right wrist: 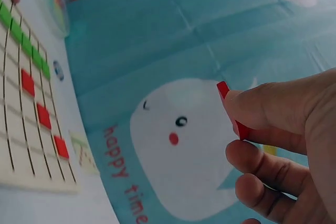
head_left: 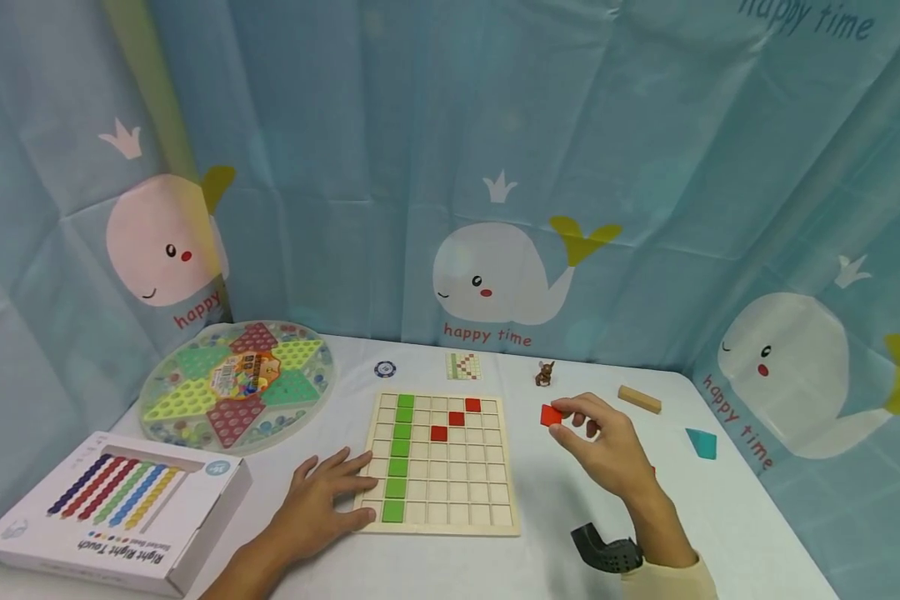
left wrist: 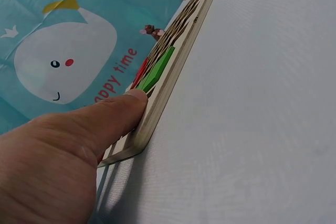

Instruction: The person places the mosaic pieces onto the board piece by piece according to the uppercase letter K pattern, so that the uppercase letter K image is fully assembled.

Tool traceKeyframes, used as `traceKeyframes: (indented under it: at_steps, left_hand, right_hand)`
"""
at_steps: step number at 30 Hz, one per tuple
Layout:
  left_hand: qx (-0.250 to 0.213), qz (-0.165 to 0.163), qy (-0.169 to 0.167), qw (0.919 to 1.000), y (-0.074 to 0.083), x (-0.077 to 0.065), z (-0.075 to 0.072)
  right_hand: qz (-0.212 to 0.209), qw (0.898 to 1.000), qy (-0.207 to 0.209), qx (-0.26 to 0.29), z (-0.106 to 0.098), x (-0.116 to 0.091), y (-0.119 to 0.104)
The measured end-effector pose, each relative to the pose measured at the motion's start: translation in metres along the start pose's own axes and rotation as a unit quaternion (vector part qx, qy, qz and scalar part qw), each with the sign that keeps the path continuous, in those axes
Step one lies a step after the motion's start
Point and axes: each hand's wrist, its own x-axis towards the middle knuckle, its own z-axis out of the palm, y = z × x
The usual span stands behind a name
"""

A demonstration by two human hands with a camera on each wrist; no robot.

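Between thumb and fingertips, my right hand (head_left: 603, 442) pinches a red square tile (head_left: 550, 415) above the table, to the right of a wooden grid board (head_left: 457, 492). In the right wrist view the held tile (right wrist: 240, 129) is tilted, partly covered by the thumb. My left hand (head_left: 318, 504) rests on the board's left edge with its fingers spread; in the left wrist view the thumb (left wrist: 113, 116) touches the near corner. A column of green tiles (head_left: 399, 447) fills the board's second column from the left. Three red tiles (head_left: 457, 418) form a diagonal at its upper right.
Behind the board lie a small pattern card (head_left: 462, 367), a round chip (head_left: 385, 369) and a brown animal figurine (head_left: 543, 374). A wooden block (head_left: 640, 399) and teal piece (head_left: 702, 444) lie right. A Chinese checkers board (head_left: 187, 400) and white box (head_left: 202, 521) occupy the left.
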Motion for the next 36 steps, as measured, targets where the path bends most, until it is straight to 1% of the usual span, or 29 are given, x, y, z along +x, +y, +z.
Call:
traceKeyframes:
  at_steps: [4,9,15,23,28,32,36]
  left_hand:
    - [0.0,-0.001,0.0,1.0,0.001,0.0,-0.001]
    - [0.004,-0.002,-0.003,1.0,0.001,0.0,-0.001]
    - [0.005,0.0,-0.002,1.0,0.001,0.0,-0.001]
    - [0.012,0.002,0.0,0.9999,0.0,0.0,-0.001]
    - [0.008,0.006,0.001,1.0,0.0,0.0,0.0]
    - [0.004,0.011,0.007,0.9999,0.0,0.0,-0.001]
    - [0.008,0.013,0.009,0.9998,0.001,-0.001,-0.001]
  right_hand:
    - [-0.016,1.0,-0.007,0.026,0.014,0.007,-0.013]
    - [-0.024,0.999,-0.02,0.033,0.035,0.013,-0.026]
    - [-0.009,0.998,-0.035,0.051,0.063,0.017,-0.035]
    - [-0.004,0.995,-0.058,0.075,0.1,0.021,-0.039]
    - [0.004,0.995,-0.064,0.077,0.12,0.021,-0.037]
    - [0.016,0.995,-0.067,0.078,0.134,0.021,-0.035]
    - [0.042,0.993,-0.08,0.079,0.144,0.02,-0.033]
